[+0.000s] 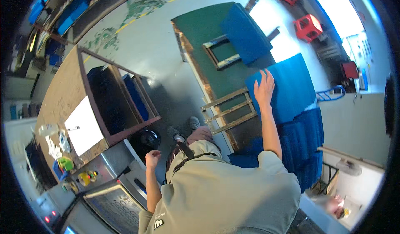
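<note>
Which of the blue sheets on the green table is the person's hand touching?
The right hand lies flat on the nearer ribbed blue sheet, atop the stack; the other blue sheet lies farther away, untouched.

The blue sheet (pixel 291 88) under the right hand (pixel 264 89) looked like matt, ribbed plastic. The green table (pixel 204 30) was dull and worn, its frame (pixel 229 111) bare metal. The floor (pixel 158 46) was smooth concrete with flaking paint.
</note>
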Demonstrator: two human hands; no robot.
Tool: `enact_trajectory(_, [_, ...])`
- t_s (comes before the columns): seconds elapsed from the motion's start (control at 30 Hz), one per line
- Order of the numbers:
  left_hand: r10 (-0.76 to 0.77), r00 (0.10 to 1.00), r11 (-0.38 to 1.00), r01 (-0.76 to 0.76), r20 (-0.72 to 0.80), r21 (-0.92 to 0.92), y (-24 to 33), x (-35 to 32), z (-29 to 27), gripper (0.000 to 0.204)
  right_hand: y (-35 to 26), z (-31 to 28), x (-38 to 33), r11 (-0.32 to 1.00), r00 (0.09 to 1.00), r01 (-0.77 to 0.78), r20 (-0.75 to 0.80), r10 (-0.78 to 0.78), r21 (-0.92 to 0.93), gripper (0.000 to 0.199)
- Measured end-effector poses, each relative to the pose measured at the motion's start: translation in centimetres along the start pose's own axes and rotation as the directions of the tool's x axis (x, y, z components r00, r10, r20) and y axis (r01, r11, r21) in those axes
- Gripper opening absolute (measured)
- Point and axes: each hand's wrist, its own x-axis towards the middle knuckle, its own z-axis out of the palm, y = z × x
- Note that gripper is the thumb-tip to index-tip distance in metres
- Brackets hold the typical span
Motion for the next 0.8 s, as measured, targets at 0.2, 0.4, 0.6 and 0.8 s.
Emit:
enact_trajectory(0.2, [-0.164, 0.986, 0.932, 0.152, 0.010, 0.329, 0.8, -0.2, 0.3, 0.046, 7.8, -3.3, -6.7, 0.948, 0.951, -0.306, -0.064, 0.301, -0.086, 0.063])
enact_trajectory(0.4, [-0.346, 0.895, 0.938, 0.339, 0.282, 0.073, -4.6, -1.1, 1.2, 0.046, 12.6, -2.0, -8.3, 0.936, 0.945, -0.327, -0.069, 0.320, -0.133, 0.066])
enact_trajectory(0.6, [-0.286, 0.923, 0.956, 0.292, 0.258, 0.014, -6.6, -1.9, 2.4, 0.039, 10.9, -4.0, -7.8, 0.970, 0.966, -0.241, -0.103, 0.237, -0.029, 0.033])
enact_trajectory(0.8, [-0.157, 0.973, 0.987, 0.149, 0.171, 0.055, -6.2, -4.6, 2.7, 0.037, 4.6, -6.6, -9.5, 0.997, 0.986, -0.069, 0.154, 0.063, 0.033, 0.043])
